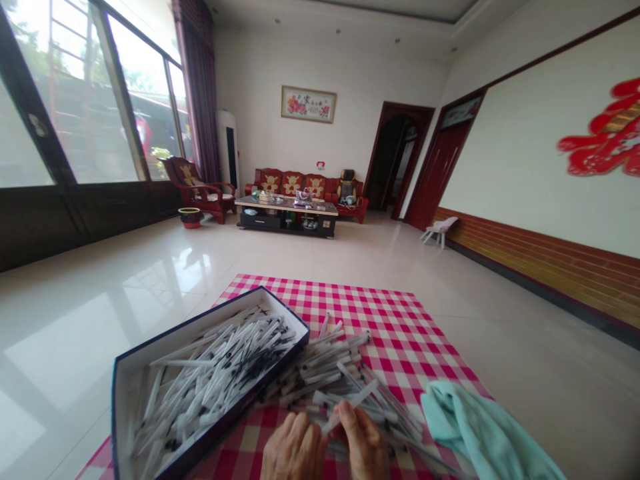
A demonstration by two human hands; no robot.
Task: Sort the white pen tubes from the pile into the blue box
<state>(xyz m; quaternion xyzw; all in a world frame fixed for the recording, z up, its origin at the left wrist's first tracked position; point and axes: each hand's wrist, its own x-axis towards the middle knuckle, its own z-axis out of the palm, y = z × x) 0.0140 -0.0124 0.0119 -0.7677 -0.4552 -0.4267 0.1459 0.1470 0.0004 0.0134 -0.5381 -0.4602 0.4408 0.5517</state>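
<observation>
Near the bottom middle, my right hand pinches a slim translucent white tube between thumb and fingers. My left hand is curled closed right beside it, at the tube's lower end, and seems to grip that end; its fingertips are hidden. Just beyond both hands lies a loose pile of similar tubes, many with dark ends. Left of my hands, a dark-blue box with a white inside holds many more such tubes, along with some thin black pieces.
A pink-and-white checked cloth covers the table under everything. A mint-green cloth lies crumpled at the right. Across the tiled floor stand a coffee table, a wooden sofa and a small stool.
</observation>
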